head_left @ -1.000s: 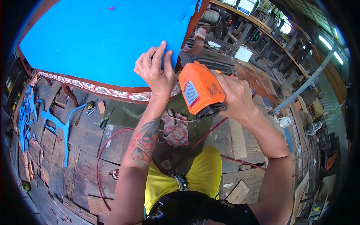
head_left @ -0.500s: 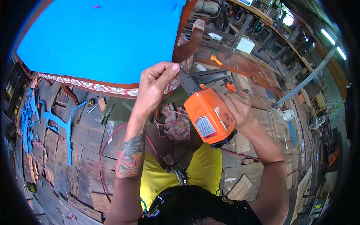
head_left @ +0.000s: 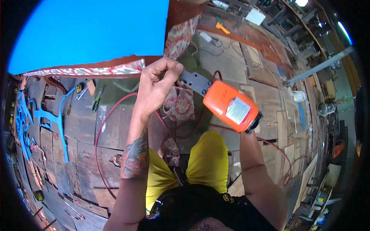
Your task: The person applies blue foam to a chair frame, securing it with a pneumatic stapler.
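Note:
My left hand (head_left: 158, 82) is closed in a pinch, thumb against the curled fingers, near the corner of an upholstered piece of furniture with a blue top (head_left: 96, 27). What it pinches, if anything, is hidden. The black metal nose of an orange air nail gun (head_left: 227, 104) reaches up to the left thumb. My right hand sits behind the gun's body, so only the wrist (head_left: 246, 138) shows below it. Floral fabric (head_left: 182, 32) covers the furniture's side, and a patterned strip (head_left: 88, 70) runs under the blue edge.
Crumpled floral fabric (head_left: 179, 103) lies on the plank floor below my hands. A red hose (head_left: 101, 134) loops over the boards. Blue cut scraps (head_left: 59, 115), pliers (head_left: 98, 99) and a tape measure (head_left: 79, 87) lie at left. An orange-handled tool (head_left: 222, 27) rests farther back.
The nail gun has turned, its rear swinging right and its body now covering my right hand. My left hand stays pinched near the nose. The view has shifted, with the furniture further up and left.

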